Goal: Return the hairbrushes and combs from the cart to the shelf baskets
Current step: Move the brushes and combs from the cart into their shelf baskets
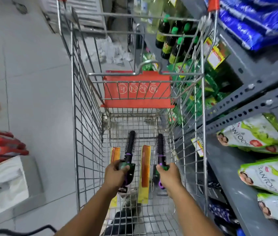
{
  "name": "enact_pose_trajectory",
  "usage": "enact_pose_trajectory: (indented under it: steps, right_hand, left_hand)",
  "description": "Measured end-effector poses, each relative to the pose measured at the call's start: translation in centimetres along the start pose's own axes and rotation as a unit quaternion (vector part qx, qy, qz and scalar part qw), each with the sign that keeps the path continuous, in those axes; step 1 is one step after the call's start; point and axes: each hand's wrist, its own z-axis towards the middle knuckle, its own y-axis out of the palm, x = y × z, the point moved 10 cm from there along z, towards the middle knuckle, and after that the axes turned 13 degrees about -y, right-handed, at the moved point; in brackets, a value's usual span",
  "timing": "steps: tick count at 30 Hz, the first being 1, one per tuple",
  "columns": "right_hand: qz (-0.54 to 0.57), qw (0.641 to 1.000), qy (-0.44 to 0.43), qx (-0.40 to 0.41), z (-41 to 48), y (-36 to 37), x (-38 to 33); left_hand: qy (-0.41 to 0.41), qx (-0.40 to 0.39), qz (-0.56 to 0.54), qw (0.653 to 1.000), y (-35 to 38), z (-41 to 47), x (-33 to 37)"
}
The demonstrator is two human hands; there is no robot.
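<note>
I have both arms down inside the wire cart point(76, 116), each hand wrapped around a round hairbrush. My left hand point(116, 174) has its fingers curled tight over the green card at the handle of one brush point(130, 147); my right hand point(168, 174) grips the other brush point(160, 149) the same way, thumb on top. Holding them by the handle end keeps the bristles clear and pointing away from me, which should make lifting both out together easy. Between my hands an orange comb point(145, 169) on a yellow card lies on the cart floor, and a second comb point(115, 154) sits beside my left hand, partly covered by it. The shelf point(247, 103) runs along my right, but I see no baskets on it from here. Something dark under the cart near my forearms is too blurred to identify.
</note>
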Motion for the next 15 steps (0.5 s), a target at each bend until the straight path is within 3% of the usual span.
enact_pose_trajectory:
  steps: [5,15]
  right_hand:
    - [0.042,0.998,-0.053,-0.002,-1.5,-1.0,-4.9]
    - [0.082,0.984,-0.150,0.042,-4.8,-6.7,-13.5]
  left_hand:
    - [0.023,-0.039,-0.078,0.996,0.0,-2.4,3.6]
    - [0.106,-0.086,-0.089,0.987,3.3,-9.3,12.9]
